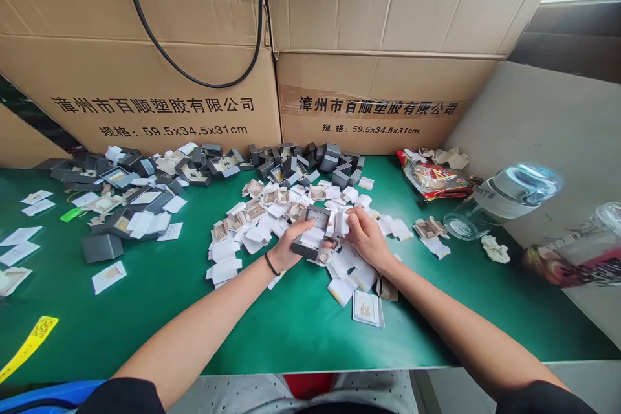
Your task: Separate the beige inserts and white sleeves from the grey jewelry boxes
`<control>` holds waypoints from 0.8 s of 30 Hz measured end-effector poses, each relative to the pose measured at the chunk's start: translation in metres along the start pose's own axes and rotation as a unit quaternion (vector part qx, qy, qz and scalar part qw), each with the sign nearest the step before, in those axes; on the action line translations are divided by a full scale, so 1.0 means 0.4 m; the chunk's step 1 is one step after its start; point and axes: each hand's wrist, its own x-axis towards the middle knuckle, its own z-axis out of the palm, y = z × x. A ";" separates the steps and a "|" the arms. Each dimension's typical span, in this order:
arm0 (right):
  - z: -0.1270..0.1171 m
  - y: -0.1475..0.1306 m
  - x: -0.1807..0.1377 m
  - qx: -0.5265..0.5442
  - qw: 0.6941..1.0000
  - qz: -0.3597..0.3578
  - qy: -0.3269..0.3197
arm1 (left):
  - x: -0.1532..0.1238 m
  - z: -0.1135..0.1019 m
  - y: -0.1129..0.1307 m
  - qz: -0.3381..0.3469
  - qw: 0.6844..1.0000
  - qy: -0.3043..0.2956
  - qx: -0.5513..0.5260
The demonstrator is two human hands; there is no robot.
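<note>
My left hand (290, 246) grips a small dark grey gift box (306, 249), which is open and has white lining inside. Just to its right, my right hand (366, 236) pinches a small white card insert (341, 223). Both hands are above a heap of white cards and folded paper inserts (262, 233) in the middle of the table. The undersides of the fingers are partly hidden. Near the front of the heap lies a square white packet (367, 308) with a pale shape on it.
Grey boxes (101, 249) are piled at the left and more boxes (334, 162) along the back. Large cardboard cartons (194, 65) wall off the rear of the green table (272, 336). A clear bottle (499, 200), a red snack bag (431, 178) and crumpled paper (495, 249) lie at right.
</note>
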 end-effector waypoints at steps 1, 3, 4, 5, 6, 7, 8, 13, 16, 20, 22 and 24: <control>0.000 -0.003 -0.002 -0.028 0.999 -0.018 0.002 | 0.001 0.000 0.000 0.009 1.000 -0.001 -0.011; -0.001 -0.006 -0.004 -0.072 0.996 -0.046 0.011 | 0.002 0.001 0.000 0.030 0.999 -0.005 -0.036; -0.001 -0.006 -0.004 -0.089 0.994 -0.056 0.018 | 0.002 0.002 0.000 0.038 0.998 -0.006 -0.047; -0.002 -0.004 -0.003 -0.103 0.992 -0.064 0.027 | 0.002 0.003 0.000 0.042 0.998 -0.007 -0.056; -0.004 -0.002 -0.001 -0.116 0.990 -0.070 0.033 | 0.002 0.003 0.000 0.042 0.997 -0.007 -0.062; -0.007 0.001 0.002 -0.130 0.988 -0.073 0.034 | 0.002 0.004 0.000 0.039 0.997 -0.006 -0.065; -0.010 0.003 0.004 -0.144 0.986 -0.072 0.033 | 0.002 0.003 0.000 0.037 0.997 -0.004 -0.066; -0.030 0.003 0.012 -0.190 0.979 -0.056 0.050 | 0.004 -0.003 -0.003 0.026 0.998 0.013 -0.055; -0.035 -0.004 0.013 -0.199 0.976 -0.059 0.070 | 0.004 -0.007 -0.004 0.014 0.999 0.013 -0.041; -0.030 -0.001 0.017 -0.214 0.976 -0.037 0.028 | 0.001 0.002 0.000 0.009 1.000 0.009 -0.025; -0.028 0.005 0.020 -0.224 0.974 -0.025 -0.002 | -0.001 0.009 0.005 0.012 1.000 0.010 -0.024; -0.027 0.008 0.022 -0.231 0.973 -0.019 -0.017 | -0.002 0.013 0.007 0.013 1.000 0.009 -0.021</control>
